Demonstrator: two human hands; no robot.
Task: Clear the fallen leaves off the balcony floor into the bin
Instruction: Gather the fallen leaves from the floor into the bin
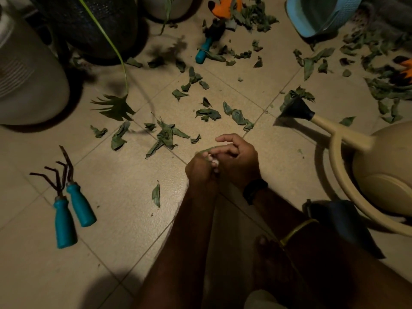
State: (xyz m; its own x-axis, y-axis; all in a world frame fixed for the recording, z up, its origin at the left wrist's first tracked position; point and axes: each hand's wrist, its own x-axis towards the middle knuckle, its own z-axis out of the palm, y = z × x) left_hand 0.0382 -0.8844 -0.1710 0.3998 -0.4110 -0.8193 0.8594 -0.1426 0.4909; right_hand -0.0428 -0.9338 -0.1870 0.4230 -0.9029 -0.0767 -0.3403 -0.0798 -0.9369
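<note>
Dry green leaves [166,136] lie scattered over the beige tiled floor [116,190], thickest toward the top and right. One single leaf [156,194] lies close in front of me. The light blue bin [312,30] stands tipped at the top right. My left hand [199,172] is curled into a fist around a green leaf whose edge [205,150] shows above its knuckles. My right hand [242,160] presses against it, fingers curled onto the same leaf. Both hands hover low over the floor at the centre.
Two teal-handled garden tools [71,210] lie at the left, a teal trowel [204,51] at the top. A cream watering can [365,152] sits on the right, large pots [29,81] at the upper left. Orange gloves [224,6] lie among the leaves. My bare foot [269,262] is at the bottom.
</note>
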